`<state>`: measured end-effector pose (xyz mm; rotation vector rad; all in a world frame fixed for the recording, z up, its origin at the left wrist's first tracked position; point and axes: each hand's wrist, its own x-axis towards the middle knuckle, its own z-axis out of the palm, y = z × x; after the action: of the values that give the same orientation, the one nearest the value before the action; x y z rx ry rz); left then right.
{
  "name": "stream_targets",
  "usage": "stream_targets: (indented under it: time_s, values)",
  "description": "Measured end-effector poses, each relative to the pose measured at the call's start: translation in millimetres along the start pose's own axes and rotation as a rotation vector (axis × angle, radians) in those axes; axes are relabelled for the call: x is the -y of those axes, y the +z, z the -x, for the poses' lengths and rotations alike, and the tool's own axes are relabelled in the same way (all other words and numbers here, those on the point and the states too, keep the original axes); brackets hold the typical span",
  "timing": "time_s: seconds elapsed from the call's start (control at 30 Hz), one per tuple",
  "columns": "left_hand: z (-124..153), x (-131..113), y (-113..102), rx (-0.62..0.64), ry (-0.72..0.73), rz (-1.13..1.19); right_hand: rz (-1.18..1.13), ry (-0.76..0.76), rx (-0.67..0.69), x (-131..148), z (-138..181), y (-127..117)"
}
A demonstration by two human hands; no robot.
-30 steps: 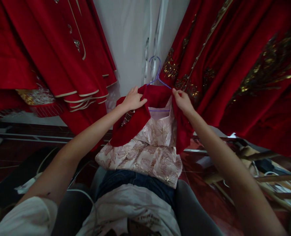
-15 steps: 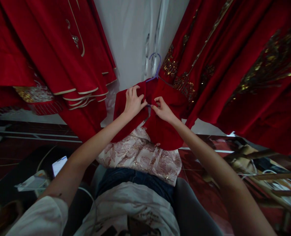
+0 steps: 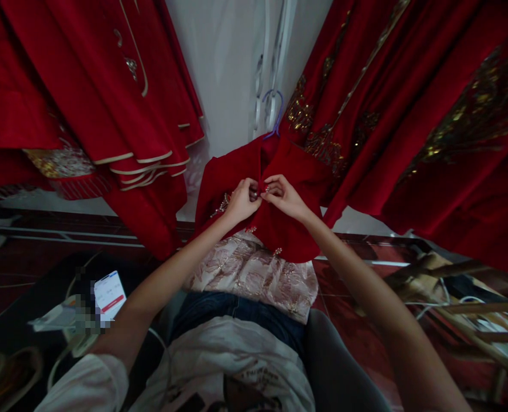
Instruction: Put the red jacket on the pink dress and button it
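Observation:
A small red jacket (image 3: 292, 232) hangs in front of me on a purple hanger (image 3: 278, 114). My left hand (image 3: 242, 203) pinches its left front edge, and my right hand (image 3: 286, 197) pinches the facing edge, with fingertips nearly meeting. Whatever fastening lies between them is too small to make out. A sparkling ornament (image 3: 222, 206) shows on the jacket beside my left hand, and small beaded trims (image 3: 277, 252) sit near its lower edge. Below, pale pink brocade fabric (image 3: 249, 272) with a floral pattern lies over my lap.
Red garments (image 3: 142, 120) hang at the left, and more red garments with gold sequins (image 3: 451, 126) hang at the right. A lit phone (image 3: 110, 297) lies on a dark surface to my left. A wooden rack (image 3: 464, 309) with piled items stands at right.
Both hands have come together and lowered a little on the jacket. Its front edges are now closed up, and the gap between them has gone. The ornament on the left has come into view.

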<state>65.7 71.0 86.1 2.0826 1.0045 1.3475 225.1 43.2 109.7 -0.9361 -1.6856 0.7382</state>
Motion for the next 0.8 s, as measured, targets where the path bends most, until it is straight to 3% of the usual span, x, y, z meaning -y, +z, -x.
stream_targets:
  time_s: [0.1, 0.27, 0.37, 0.53, 0.8]
  values:
    - [7, 5, 4, -0.011, -0.132, 0.358, -0.055, 0.001, -0.006, 2, 8, 0]
    - [18, 1, 9, -0.215, -0.232, 0.606, -0.041, 0.033, -0.067, 5, 16, 0]
    - [19, 0, 9, -0.248, -0.256, 0.611, 0.035, 0.025, -0.104, 7, 16, 0]
    - [16, 1, 3, -0.157, -0.24, 0.59, 0.17, -0.034, -0.156, 9, 16, 2]
    - [15, -3, -1, -0.165, -0.216, 0.629, 0.239, -0.088, -0.207, 16, 16, 5]
